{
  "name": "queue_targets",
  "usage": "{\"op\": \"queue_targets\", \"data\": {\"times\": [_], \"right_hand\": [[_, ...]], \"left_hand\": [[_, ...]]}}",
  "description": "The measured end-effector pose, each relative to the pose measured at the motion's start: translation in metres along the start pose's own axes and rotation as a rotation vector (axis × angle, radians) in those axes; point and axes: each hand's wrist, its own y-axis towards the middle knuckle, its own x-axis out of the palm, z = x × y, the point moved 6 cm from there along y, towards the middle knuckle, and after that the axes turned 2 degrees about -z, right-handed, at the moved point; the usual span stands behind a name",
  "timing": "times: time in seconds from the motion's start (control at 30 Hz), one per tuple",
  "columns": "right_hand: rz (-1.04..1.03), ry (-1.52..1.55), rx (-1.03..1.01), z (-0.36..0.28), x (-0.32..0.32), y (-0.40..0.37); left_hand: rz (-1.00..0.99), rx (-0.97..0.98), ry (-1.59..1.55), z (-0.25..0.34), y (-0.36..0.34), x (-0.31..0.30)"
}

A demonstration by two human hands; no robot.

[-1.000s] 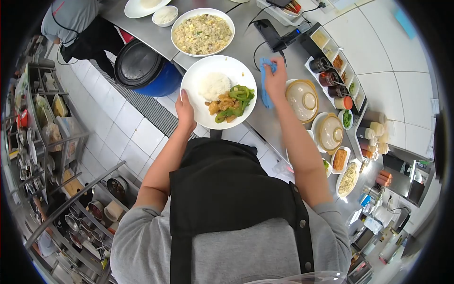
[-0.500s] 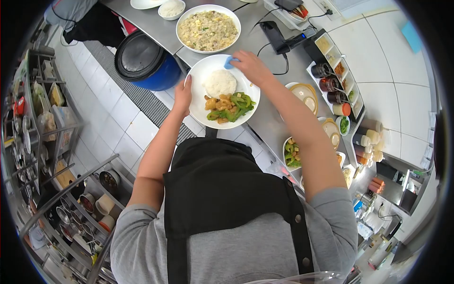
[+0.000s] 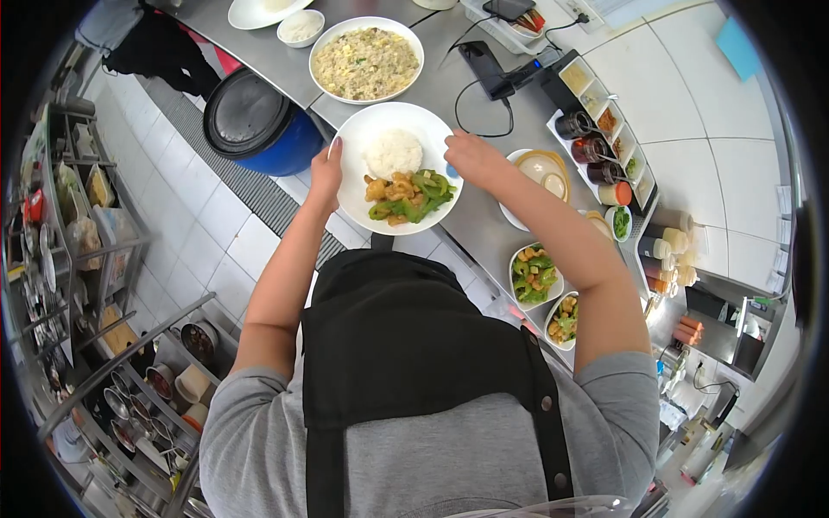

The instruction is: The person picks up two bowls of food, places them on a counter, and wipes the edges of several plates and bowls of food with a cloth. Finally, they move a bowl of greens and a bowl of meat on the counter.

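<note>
A round white plate [image 3: 352, 177] is held up in front of my apron, over the counter's edge. On it sit a mound of white rice [image 3: 395, 154] and a stir-fry of green pepper and browned pieces [image 3: 409, 197]. My left hand [image 3: 325, 175] grips the plate's left rim, thumb on top. At the right rim my right hand [image 3: 475, 161] is closed on a small blue cloth [image 3: 451, 171], which touches the plate. What lies under its fingers is hidden.
A large bowl of fried rice [image 3: 367, 63] and a small bowl of white rice [image 3: 300, 28] stand behind the plate. To the left is a lidded blue barrel [image 3: 276, 148]. Bowls of stir-fry [image 3: 535, 274], sauce jars [image 3: 590, 150] and a black phone-like device [image 3: 485, 69] are on the right.
My right hand has moved the blue cloth from the plate's top rim down along its right rim. My left hand keeps its hold; the plate has shifted slightly left in view.
</note>
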Motion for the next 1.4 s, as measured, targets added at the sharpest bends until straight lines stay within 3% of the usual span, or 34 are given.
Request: {"op": "queue_targets", "data": {"times": [0.1, 0.2, 0.3, 0.4, 0.5, 0.6, 0.63, 0.73, 0.83, 0.93, 1.03, 1.13, 1.23, 1.3, 1.33, 1.4], "right_hand": [[-0.249, -0.019, 0.278, 0.033, 0.023, -0.022], [-0.148, 0.447, 0.432, 0.063, -0.023, -0.051], [0.157, 0.555, 0.517, 0.060, -0.037, -0.064], [0.144, 0.534, 0.430, 0.032, -0.033, -0.054], [0.437, 0.551, 0.322, 0.017, -0.027, -0.033], [0.447, 0.431, 0.207, 0.007, -0.005, -0.010], [0.334, 0.419, 0.246, 0.009, 0.008, -0.005], [0.252, 0.142, 0.230, 0.014, 0.007, -0.013], [0.021, 0.193, 0.149, 0.011, 0.002, -0.022], [-0.065, 0.418, 0.289, 0.016, -0.017, -0.032], [-0.485, 0.357, 0.395, 0.050, 0.022, -0.046], [-0.136, 0.492, 0.274, 0.053, -0.010, -0.072], [0.035, 0.212, 0.401, 0.049, -0.002, -0.073], [0.379, 0.223, 0.367, 0.015, 0.003, -0.084], [0.218, 0.260, 0.480, 0.003, 0.017, -0.081], [0.136, 0.298, 0.719, -0.020, 0.039, -0.086]], "left_hand": [[0.011, 0.014, 0.010, 0.005, -0.006, 0.001], [-0.015, 0.026, 0.004, 0.006, -0.007, 0.002], [-0.047, 0.018, -0.032, 0.000, -0.007, 0.001], [-0.037, -0.001, -0.061, 0.003, -0.014, 0.006], [-0.015, -0.003, -0.048, 0.005, -0.016, 0.010], [-0.039, -0.004, -0.034, 0.000, -0.008, 0.004], [-0.054, -0.004, -0.037, 0.001, -0.005, 0.005], [-0.045, -0.009, -0.030, 0.001, -0.003, 0.005], [-0.103, 0.010, -0.060, 0.001, -0.002, 0.007], [-0.066, -0.039, -0.125, 0.013, -0.020, 0.018], [-0.088, -0.013, -0.140, 0.011, -0.023, 0.020], [-0.026, 0.013, -0.082, 0.003, -0.027, 0.016], [-0.014, 0.018, -0.160, -0.012, -0.025, 0.016], [0.008, 0.052, -0.180, -0.020, -0.025, 0.019], [0.014, 0.069, -0.190, -0.023, -0.025, 0.019], [0.049, 0.096, -0.158, -0.034, -0.020, 0.015]]}}
